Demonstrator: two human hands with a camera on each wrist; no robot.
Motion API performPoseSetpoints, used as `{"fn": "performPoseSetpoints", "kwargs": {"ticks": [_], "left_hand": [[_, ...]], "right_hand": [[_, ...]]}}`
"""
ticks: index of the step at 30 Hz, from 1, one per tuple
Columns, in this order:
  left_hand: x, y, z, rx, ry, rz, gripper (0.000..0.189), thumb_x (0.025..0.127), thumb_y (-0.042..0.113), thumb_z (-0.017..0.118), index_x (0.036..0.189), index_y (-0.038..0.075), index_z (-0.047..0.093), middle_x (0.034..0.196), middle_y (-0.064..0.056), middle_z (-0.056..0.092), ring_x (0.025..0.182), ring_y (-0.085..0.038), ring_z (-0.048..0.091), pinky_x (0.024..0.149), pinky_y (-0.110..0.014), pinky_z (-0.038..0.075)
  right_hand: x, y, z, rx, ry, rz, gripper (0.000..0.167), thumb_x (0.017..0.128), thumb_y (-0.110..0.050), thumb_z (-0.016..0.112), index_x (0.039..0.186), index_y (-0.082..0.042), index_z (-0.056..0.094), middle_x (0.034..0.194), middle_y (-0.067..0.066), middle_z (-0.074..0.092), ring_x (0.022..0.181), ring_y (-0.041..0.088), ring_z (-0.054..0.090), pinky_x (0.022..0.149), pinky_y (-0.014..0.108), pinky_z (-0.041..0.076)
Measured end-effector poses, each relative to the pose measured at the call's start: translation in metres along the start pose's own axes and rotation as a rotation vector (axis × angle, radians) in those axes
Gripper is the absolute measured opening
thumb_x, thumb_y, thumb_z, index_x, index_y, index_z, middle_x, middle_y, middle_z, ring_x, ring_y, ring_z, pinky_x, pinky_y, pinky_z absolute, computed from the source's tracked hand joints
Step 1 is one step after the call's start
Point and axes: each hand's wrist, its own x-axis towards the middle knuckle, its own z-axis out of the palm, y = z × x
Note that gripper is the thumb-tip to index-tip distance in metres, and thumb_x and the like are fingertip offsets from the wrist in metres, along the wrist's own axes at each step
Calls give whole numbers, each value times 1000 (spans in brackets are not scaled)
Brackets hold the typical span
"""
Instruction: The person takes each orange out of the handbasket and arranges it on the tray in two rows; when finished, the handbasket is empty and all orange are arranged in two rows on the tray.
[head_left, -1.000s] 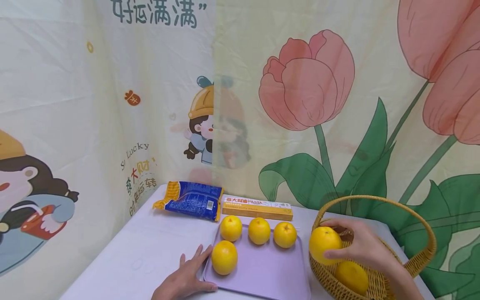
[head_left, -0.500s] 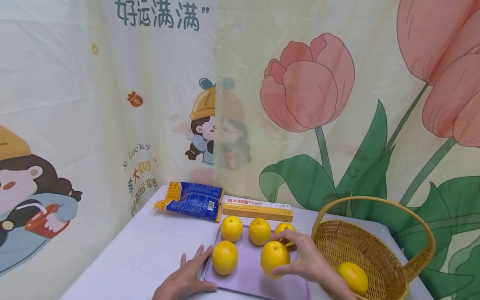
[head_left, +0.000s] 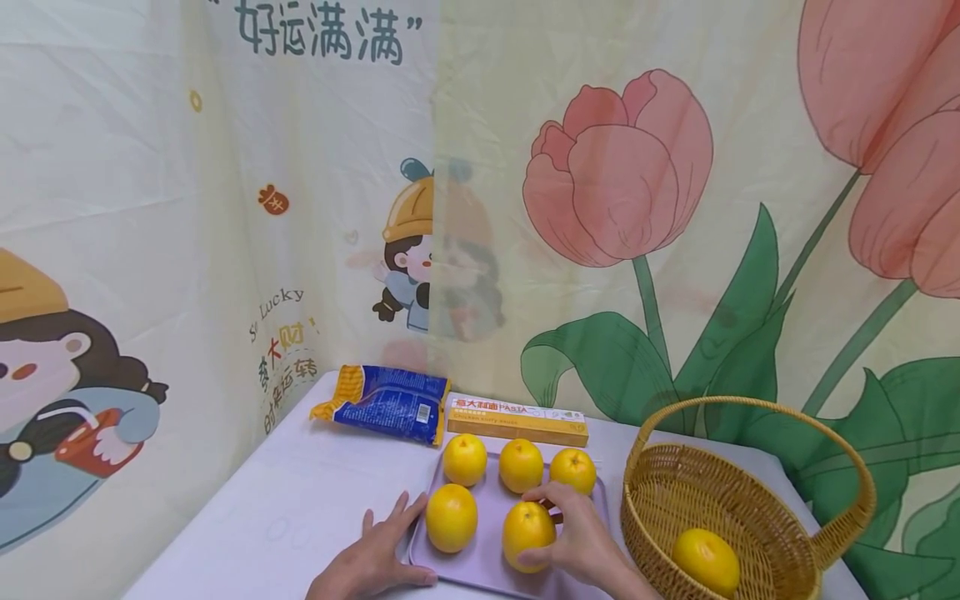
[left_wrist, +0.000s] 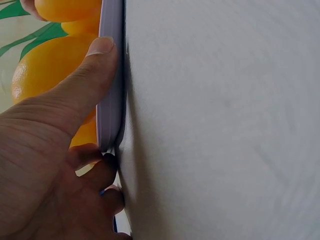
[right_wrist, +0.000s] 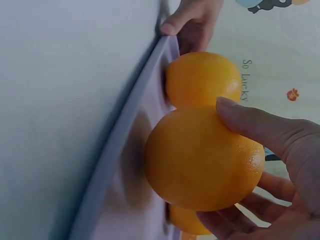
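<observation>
Orange is over the front half of the lilac tray, beside the front-left orange. Right hand has its grip clamped on it, thumb one side, fingers the other. Reads as the set-down step, nearly done. Right wrist view suggests a small gap under the fruit; can't confirm contact. Next move calls for seating it gently, then releasing without a roll or nudging its neighbour.

Left hand: grip spread, fingers apart, touching the tray's near-left corner, probably bracing it.

Tray contents: front-left orange plus a back row of three oranges. Wicker basket, right of tray, handle up: one remaining orange visible inside. Behind tray on the worktop: pasta box, blue packet.
</observation>
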Motion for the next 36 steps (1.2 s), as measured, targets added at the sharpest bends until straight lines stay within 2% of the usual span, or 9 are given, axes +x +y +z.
{"fn": "performPoseSetpoints", "kwargs": {"ticks": [8,14,19,29,33,36], "left_hand": [[-2,2,0,-12,3,15,106,74,38,99,164,16,48,173,-30,27,149,-77,4,108,-95,14],[-2,1,-1,-6,9,29,107,74,40,99,164,17,48,173,-29,27,149,-77,5,107,-96,15],[-2,0,-1,-11,6,40,107,74,40,99,164,15,47,173,-31,26,150,-76,5,111,-94,12],[-1,-1,-1,-16,1,35,107,74,41,99,164,15,47,173,-31,26,151,-75,4,112,-93,10],[-1,-2,-1,-11,2,35,107,74,41,99,164,15,47,173,-31,26,150,-75,5,111,-94,11],[0,-2,-1,-11,1,39,107,74,41,99,164,14,47,173,-31,26,151,-75,5,112,-93,10]], "right_hand": [[-4,9,6,-4,5,-56,69,64,-33,105,122,-13,71,124,-3,68,113,22,63,91,32,62],[-6,9,6,25,-41,-110,73,67,-31,104,128,-11,70,127,-2,62,116,19,60,93,31,62],[-5,10,7,32,-70,-130,73,69,-30,103,131,-11,69,129,-3,62,116,16,60,92,29,62],[-8,14,8,51,-183,-95,79,74,-34,101,141,-16,64,141,-2,66,122,15,58,99,33,56],[-10,15,10,38,-182,-87,79,74,-34,100,142,-16,64,139,-4,67,120,13,57,98,34,55],[-9,16,13,38,-141,-63,79,74,-36,100,141,-15,64,139,-2,67,118,13,58,97,33,56]]}}
